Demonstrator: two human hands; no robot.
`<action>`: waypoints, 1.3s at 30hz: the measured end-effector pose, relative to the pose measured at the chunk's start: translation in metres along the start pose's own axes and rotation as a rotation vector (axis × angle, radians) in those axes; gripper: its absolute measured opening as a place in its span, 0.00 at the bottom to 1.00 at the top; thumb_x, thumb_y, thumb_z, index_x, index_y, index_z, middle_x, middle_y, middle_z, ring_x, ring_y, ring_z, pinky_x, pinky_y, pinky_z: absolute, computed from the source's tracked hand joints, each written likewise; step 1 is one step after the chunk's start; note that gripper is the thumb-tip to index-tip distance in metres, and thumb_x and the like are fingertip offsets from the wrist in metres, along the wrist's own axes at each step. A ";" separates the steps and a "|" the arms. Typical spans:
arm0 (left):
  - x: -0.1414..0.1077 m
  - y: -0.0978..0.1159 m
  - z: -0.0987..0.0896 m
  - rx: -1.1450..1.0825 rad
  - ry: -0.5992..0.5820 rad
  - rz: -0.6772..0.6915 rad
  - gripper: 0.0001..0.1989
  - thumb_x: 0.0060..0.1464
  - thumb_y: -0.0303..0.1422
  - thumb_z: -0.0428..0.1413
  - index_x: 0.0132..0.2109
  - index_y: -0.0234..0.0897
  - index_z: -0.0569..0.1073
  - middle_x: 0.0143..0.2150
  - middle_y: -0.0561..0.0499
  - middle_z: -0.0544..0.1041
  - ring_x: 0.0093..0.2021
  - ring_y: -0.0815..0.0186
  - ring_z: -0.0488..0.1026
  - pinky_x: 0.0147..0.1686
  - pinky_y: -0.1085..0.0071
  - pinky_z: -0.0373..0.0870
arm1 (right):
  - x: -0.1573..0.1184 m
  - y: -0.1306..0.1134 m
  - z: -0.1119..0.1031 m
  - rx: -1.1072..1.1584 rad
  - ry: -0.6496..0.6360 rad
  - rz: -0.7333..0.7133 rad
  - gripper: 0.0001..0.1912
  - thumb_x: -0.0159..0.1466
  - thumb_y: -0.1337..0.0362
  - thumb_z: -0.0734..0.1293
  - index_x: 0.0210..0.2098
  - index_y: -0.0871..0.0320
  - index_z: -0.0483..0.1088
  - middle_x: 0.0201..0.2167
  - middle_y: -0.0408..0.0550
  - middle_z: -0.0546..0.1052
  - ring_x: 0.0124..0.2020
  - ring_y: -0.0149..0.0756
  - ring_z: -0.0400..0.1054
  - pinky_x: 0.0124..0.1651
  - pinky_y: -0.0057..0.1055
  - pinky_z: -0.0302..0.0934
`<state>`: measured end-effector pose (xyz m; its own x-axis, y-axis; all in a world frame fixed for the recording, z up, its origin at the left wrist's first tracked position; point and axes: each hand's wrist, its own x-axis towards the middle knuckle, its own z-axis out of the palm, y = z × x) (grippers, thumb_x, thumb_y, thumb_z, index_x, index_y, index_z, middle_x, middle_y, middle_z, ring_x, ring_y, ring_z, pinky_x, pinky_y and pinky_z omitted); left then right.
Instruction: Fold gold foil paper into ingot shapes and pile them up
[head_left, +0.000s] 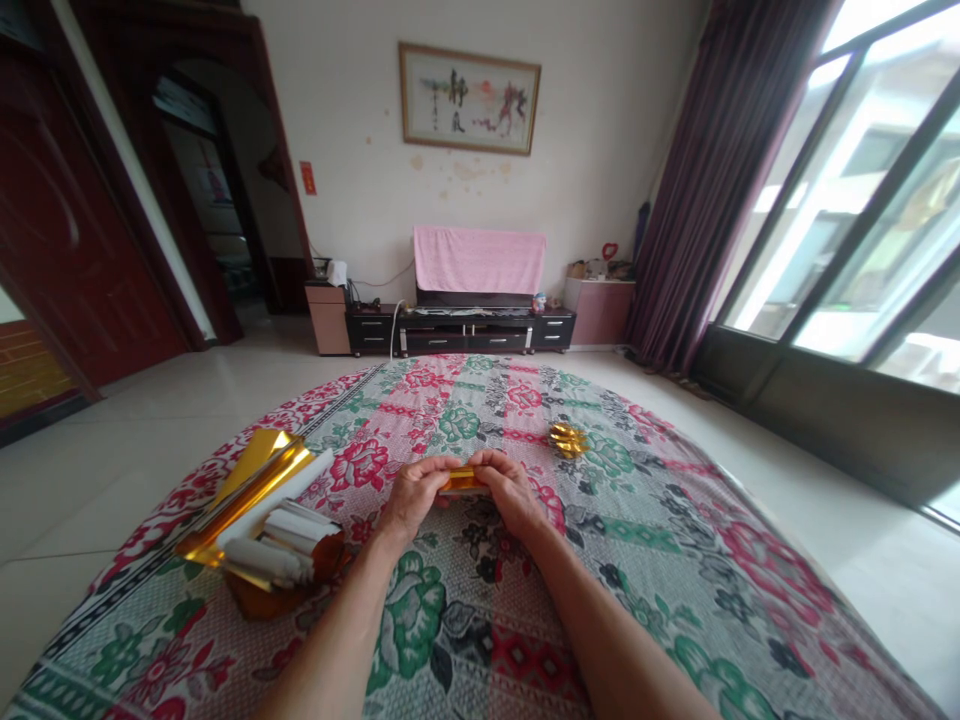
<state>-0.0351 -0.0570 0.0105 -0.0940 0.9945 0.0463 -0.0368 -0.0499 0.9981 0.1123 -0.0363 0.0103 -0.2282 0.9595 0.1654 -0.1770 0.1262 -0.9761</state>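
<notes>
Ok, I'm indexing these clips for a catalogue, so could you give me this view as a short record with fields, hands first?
left hand: pinches one end of the small gold strip
right hand: pinches its other end
surface: floral cloth beneath the hands
on the left: gold foil roll beside grey-white rolls
on the right, farther off: ruffled gold piece, apart from both hands
background: pink cloth above a black cabinet

Pale far wall bears framed picture above low black cabinet; right, purple curtain beside bright window; left, red door.
</notes>
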 end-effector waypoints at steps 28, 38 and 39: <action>0.006 -0.010 -0.002 0.044 -0.007 0.096 0.15 0.43 0.32 0.53 0.39 0.34 0.76 0.33 0.50 0.78 0.30 0.66 0.73 0.23 0.75 0.69 | 0.004 0.008 -0.001 0.037 0.006 0.052 0.13 0.51 0.58 0.67 0.32 0.59 0.66 0.25 0.41 0.71 0.25 0.30 0.64 0.27 0.25 0.61; 0.004 -0.004 -0.003 -0.006 -0.020 0.032 0.18 0.48 0.41 0.52 0.43 0.34 0.75 0.35 0.47 0.78 0.28 0.65 0.74 0.21 0.73 0.69 | 0.006 0.013 -0.003 0.005 0.015 0.030 0.11 0.51 0.59 0.66 0.32 0.58 0.66 0.25 0.41 0.72 0.25 0.31 0.65 0.28 0.26 0.61; 0.004 -0.004 -0.003 0.004 -0.018 0.039 0.18 0.48 0.41 0.53 0.42 0.34 0.75 0.35 0.47 0.78 0.28 0.64 0.74 0.21 0.73 0.69 | 0.006 0.013 -0.003 -0.005 0.014 0.025 0.11 0.51 0.59 0.66 0.32 0.58 0.66 0.25 0.42 0.72 0.25 0.31 0.65 0.28 0.26 0.60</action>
<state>-0.0380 -0.0534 0.0063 -0.0776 0.9933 0.0857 -0.0298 -0.0883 0.9957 0.1111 -0.0283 -0.0016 -0.2191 0.9657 0.1394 -0.1668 0.1037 -0.9805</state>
